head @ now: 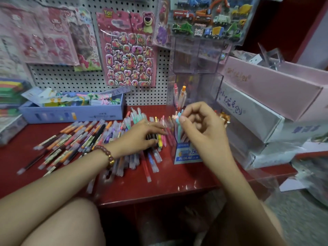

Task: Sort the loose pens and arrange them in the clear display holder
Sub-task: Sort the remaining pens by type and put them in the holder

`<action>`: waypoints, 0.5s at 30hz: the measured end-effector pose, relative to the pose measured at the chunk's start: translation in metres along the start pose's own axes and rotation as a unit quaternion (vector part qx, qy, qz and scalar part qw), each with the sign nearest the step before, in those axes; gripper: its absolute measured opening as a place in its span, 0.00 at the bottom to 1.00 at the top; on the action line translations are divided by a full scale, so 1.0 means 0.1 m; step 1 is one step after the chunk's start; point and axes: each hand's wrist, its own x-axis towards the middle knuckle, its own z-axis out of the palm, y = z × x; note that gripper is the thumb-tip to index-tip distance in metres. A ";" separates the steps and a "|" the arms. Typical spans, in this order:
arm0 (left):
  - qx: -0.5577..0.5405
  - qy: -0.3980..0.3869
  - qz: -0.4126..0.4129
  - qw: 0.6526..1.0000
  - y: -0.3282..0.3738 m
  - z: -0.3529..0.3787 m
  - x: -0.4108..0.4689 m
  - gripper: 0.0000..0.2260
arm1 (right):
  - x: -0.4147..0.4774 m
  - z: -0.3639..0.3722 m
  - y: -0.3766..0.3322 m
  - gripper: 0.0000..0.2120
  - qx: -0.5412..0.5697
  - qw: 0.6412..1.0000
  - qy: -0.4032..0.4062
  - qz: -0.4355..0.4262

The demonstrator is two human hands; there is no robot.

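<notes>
I observe the left hand (142, 135) lying on the loose pens (79, 139), fingers stretched nearly straight and gripping nothing that I can see. The pens are spread in a heap across the red counter (159, 189), left of the clear display holder (185, 153). The right hand (202, 125) has its fingers curled, and thumb and forefinger pinch the top of a teal pen (178, 132) that stands upright in the holder among other pens. A blue box (71, 112) sits behind the heap, against the pegboard (71, 77).
</notes>
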 end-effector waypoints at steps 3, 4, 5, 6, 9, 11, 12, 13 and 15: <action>0.092 -0.037 0.042 0.994 -0.04 0.09 0.03 0.14 | -0.16 0.08 0.11 0.09 0.053 0.991 -0.103 0.071; 0.119 -0.055 0.050 0.990 -0.05 0.11 0.02 0.14 | -0.20 0.09 0.16 0.09 0.054 0.987 -0.115 0.102; 0.139 -0.072 0.049 0.986 -0.07 0.13 0.02 0.15 | -0.23 0.10 0.20 0.09 0.044 0.983 -0.123 0.132; 0.148 -0.081 0.046 0.985 -0.09 0.13 0.01 0.15 | -0.26 0.10 0.24 0.09 0.026 0.978 -0.128 0.160; 0.150 -0.074 0.040 0.985 -0.15 0.11 0.01 0.13 | -0.30 0.08 0.34 0.09 -0.022 0.967 -0.131 0.217; 0.127 -0.054 0.045 0.989 -0.17 0.10 0.00 0.10 | -0.31 0.08 0.39 0.09 -0.027 0.960 -0.132 0.244; 0.106 -0.042 0.040 0.993 -0.17 0.08 -0.02 0.08 | -0.31 0.08 0.39 0.09 -0.024 0.956 -0.137 0.257; 0.079 -0.027 0.033 0.996 -0.17 0.06 -0.04 0.07 | -0.31 0.09 0.40 0.09 -0.017 0.952 -0.143 0.269; 0.017 0.032 0.012 0.999 -0.13 0.01 -0.07 0.06 | -0.32 0.11 0.39 0.09 -0.002 0.943 -0.161 0.292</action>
